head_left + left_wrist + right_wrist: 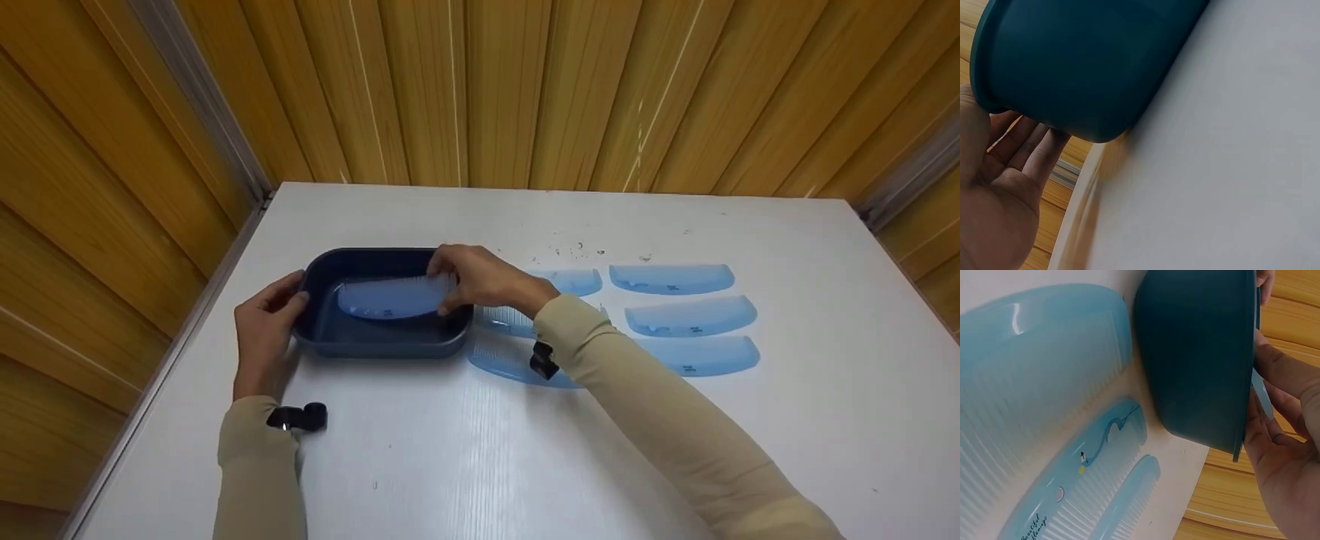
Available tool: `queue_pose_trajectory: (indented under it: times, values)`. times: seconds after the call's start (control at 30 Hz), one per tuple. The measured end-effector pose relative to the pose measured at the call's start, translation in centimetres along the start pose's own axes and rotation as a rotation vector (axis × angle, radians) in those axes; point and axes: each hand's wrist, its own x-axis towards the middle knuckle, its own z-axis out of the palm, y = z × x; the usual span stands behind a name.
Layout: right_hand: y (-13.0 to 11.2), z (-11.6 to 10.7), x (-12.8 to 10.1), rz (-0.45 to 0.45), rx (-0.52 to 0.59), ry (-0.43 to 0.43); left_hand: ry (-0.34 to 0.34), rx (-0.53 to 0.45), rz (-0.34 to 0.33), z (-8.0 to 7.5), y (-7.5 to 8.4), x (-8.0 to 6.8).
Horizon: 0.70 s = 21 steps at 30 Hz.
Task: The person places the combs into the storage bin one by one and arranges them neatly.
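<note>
A dark blue rectangular tub (pixel 330 341) stands on the white table, left of centre. My right hand (pixel 474 279) reaches over the tub's right rim and pinches a pale blue comb (pixel 390 300) inside it. In the right wrist view the tub's outer wall (pixel 1196 360) fills the middle, and the comb's end (pixel 1262 392) shows at my fingers. My left hand (pixel 264 322) holds the tub's left end, thumb on the rim. The left wrist view shows those fingers (pixel 1033 149) against the tub's wall (pixel 1084 62).
Several more pale blue combs lie in rows right of the tub, such as one (pixel 671 278) at the back and one (pixel 690 316) below it; my right forearm crosses some. Wooden slat walls close in on the table's back and left edges.
</note>
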Motion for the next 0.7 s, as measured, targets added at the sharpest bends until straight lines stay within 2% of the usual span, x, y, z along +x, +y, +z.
queue_pose_trajectory:
  times: [0.4, 0.57, 0.7]
  values:
    - [0.36, 0.21, 0.20, -0.061, -0.123, -0.023, -0.007, -0.045, -0.016, -0.03, -0.34, 0.07]
    - [-0.01, 0.35, 0.22, -0.063, -0.183, -0.047, 0.010, -0.053, 0.010, -0.02, -0.29, -0.02]
    - [-0.13, 0.63, 0.40, -0.104, -0.243, -0.067, 0.006, -0.019, 0.030, -0.07, -0.29, -0.15]
